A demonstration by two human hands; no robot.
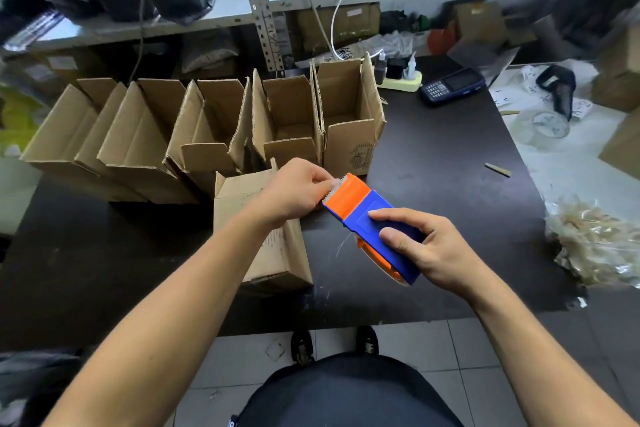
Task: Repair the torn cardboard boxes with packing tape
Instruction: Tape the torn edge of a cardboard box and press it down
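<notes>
Tape dispenser gripped in right hand, fingers curled over blue body, toothed edge aimed far-left. Left hand pinching at that edge, apparently on tape end; tape itself too faint to confirm. Held above dark table, just right of near cardboard box, presumably next for repair. Row of open boxes beyond. Open room to right.

A blue-and-orange tape dispenser is tilted just right of a closed box, its toothed end up. Behind that box stands a row of open boxes, flaps up.
</notes>
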